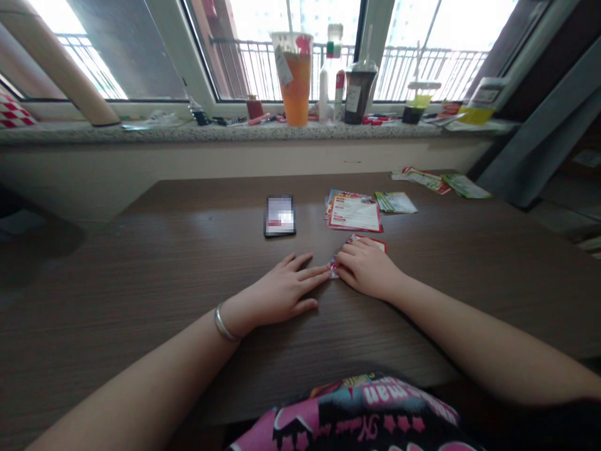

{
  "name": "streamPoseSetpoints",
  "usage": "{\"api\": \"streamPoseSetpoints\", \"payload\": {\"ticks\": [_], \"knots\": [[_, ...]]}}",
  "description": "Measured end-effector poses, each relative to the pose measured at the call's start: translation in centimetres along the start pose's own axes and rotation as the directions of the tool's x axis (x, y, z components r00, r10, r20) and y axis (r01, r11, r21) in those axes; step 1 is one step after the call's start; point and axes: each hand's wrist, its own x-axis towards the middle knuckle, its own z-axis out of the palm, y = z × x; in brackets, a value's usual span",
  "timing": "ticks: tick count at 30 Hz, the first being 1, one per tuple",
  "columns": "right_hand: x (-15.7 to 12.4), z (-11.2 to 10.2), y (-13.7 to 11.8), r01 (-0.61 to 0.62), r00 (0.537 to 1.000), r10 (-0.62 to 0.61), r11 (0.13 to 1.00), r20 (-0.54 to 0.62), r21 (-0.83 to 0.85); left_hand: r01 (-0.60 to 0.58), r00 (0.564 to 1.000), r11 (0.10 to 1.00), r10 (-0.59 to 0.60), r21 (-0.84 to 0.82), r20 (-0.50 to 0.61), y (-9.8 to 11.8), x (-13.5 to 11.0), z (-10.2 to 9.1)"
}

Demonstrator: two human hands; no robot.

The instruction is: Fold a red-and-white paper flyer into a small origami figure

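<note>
My left hand (284, 289) lies flat on the brown table (141, 269), fingers stretched out toward a small red and white paper leaflet (361, 243). A silver bangle sits on that wrist. My right hand (366, 268) rests on top of the leaflet, fingers curled down and pressing it onto the table. The fingertips of both hands meet at the leaflet's left edge. Most of the leaflet is hidden under my right hand.
A black phone (280, 216) lies just beyond my hands. A stack of leaflets (354, 213) and more flyers (395, 202) lie farther right. On the window sill (141, 133) stand an orange drink cup (295, 78), a bottle (331, 72) and a dark drink cup (358, 91).
</note>
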Motion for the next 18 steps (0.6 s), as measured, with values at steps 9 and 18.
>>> {"api": "streamPoseSetpoints", "payload": {"ticks": [9, 18], "knots": [[0.4, 1.2, 1.3, -0.054, 0.998, 0.045, 0.978, 0.049, 0.201, -0.097, 0.986, 0.995, 0.091, -0.033, -0.136, -0.1, 0.2, -0.6], [0.6, 1.4, 1.4, -0.063, 0.995, 0.049, 0.984, 0.086, 0.166, -0.096, 0.983, 0.995, 0.092, -0.017, -0.157, 0.0, 0.4, -0.9]]}}
